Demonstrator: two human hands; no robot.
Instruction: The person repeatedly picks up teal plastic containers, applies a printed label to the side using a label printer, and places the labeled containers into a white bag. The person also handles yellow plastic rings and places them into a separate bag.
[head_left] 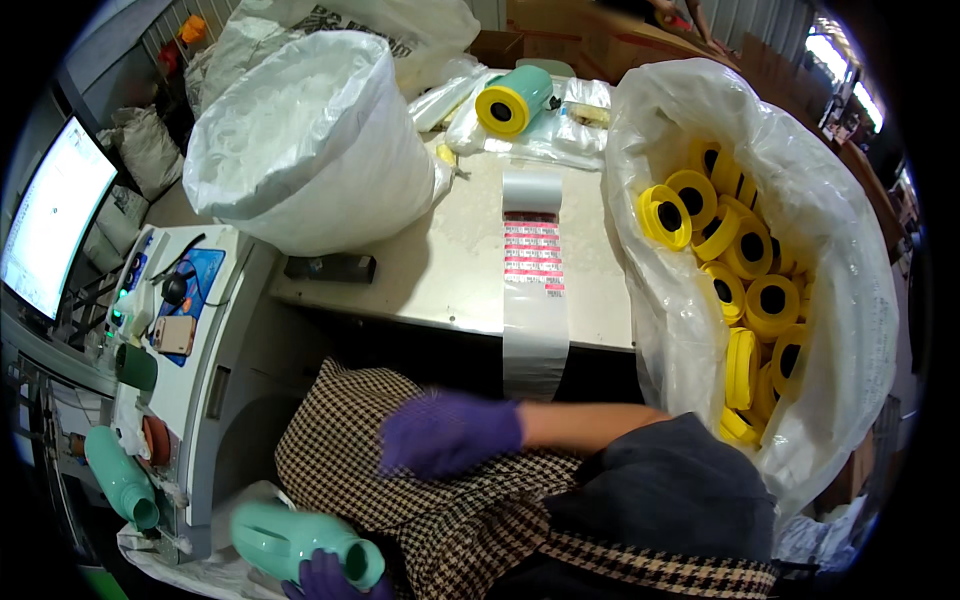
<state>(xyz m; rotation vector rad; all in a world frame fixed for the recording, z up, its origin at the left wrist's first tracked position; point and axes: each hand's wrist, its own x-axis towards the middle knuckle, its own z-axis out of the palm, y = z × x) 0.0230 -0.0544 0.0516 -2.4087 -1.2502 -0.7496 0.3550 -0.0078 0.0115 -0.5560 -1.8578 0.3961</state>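
Observation:
My left hand [328,578], in a purple glove, grips a pale green plastic jug [285,540] near its mouth at the lower edge. The jug lies tilted, its open mouth toward the right and its moulded handle toward the left. Part of that hand is cut off by the frame. Across my lap, my right hand [450,435], also purple-gloved, is smeared by motion, so its fingers cannot be read. Beneath it is my checked apron [340,420]. Another green jug [120,475] with an open mouth rests at the lower left.
A large bag of yellow lids [770,305] with black centres stands at right. A white sack [330,190] of translucent pieces sits on the table [450,285]. A label strip [533,250] hangs over its edge. Behind lies a green container with yellow lid [515,100]; a monitor [60,220] stands left.

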